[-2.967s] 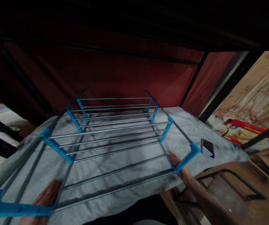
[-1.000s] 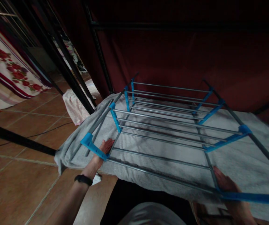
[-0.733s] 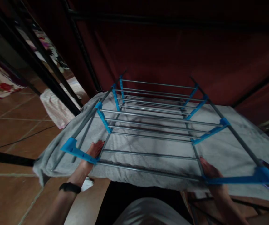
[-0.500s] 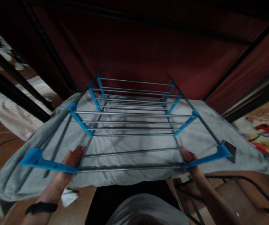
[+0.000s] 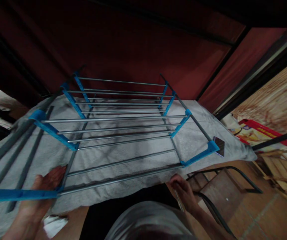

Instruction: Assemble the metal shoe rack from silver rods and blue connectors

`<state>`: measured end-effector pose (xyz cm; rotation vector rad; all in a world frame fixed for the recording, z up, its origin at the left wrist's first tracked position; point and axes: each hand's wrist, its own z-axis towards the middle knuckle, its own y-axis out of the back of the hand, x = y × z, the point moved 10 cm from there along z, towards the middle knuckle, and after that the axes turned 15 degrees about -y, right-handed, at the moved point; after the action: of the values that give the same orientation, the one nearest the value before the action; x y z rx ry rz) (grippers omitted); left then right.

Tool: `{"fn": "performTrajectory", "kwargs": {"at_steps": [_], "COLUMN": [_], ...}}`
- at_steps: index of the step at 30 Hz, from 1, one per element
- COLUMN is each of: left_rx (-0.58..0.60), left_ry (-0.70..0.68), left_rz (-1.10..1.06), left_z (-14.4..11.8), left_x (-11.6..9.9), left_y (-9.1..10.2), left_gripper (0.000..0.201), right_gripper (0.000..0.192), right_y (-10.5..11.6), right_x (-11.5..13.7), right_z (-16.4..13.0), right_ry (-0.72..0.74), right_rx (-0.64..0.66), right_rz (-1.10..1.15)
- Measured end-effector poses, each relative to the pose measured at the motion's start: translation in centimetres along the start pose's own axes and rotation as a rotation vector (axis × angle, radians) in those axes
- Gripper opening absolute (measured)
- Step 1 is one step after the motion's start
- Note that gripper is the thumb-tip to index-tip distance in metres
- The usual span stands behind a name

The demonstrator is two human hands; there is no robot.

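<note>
A rack of grey metal tubes with blue plastic brackets (image 5: 123, 135) lies on a table draped with a light grey cloth (image 5: 198, 100). My left hand (image 5: 50, 180) rests low at the rack's near left corner. Its fingers are stretched out beside the lower side tube, behind a blue bracket (image 5: 23, 194). Off the rack, my right hand (image 5: 183, 191) hangs by the table's near edge, below the near right bracket (image 5: 199, 154). Its fingers are curled in; a thin pale strip shows along them, and I cannot make out whether they grip it.
Loose grey tubes (image 5: 31, 163) lie at the left on the cloth. A dark phone-like slab (image 5: 219, 146) is at the right. A metal-framed chair (image 5: 224, 183) stands below the table, and a red and yellow box (image 5: 260, 131) sits beyond. Dark red panels (image 5: 133, 50) rise behind.
My right hand has left the rack's near right corner and come down toward me, its fingers curling. My left hand stays at the left corner. The view has turned right.
</note>
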<state>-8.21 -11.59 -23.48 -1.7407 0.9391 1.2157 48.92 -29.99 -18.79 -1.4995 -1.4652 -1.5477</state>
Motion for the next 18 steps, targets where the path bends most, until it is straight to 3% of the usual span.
{"fn": "performTrajectory", "kwargs": {"at_steps": [2, 4, 7, 13, 18], "left_rx": [0.008, 0.019, -0.015, -0.112, -0.138], "left_ry": [0.014, 0.021, -0.008, -0.046, -0.004], "left_rz": [-0.003, -0.009, -0.009, -0.054, -0.120], "left_z": [0.0, -0.1, -0.4, -0.8, -1.3], "left_x": [0.3, 0.3, -0.2, -0.3, -0.1], "left_y": [0.1, 0.0, -0.1, -0.3, -0.5], "left_gripper": [0.046, 0.045, 0.043, 0.039, 0.039], "right_gripper": [0.023, 0.029, 0.032, 0.034, 0.024], "right_y": [-4.5, -7.8, -11.5, -16.0, -17.1], "right_x": [4.4, 7.8, 10.1, 8.9, 7.7], "right_z": [-0.2, 0.7, 3.7, 8.6, 9.8], "right_ry": [0.240, 0.438, 0.552, 0.504, 0.509], "right_rx": [0.135, 0.176, 0.164, 0.145, 0.173], "right_rz": [-0.212, -0.382, -0.610, -0.939, -0.984]}}
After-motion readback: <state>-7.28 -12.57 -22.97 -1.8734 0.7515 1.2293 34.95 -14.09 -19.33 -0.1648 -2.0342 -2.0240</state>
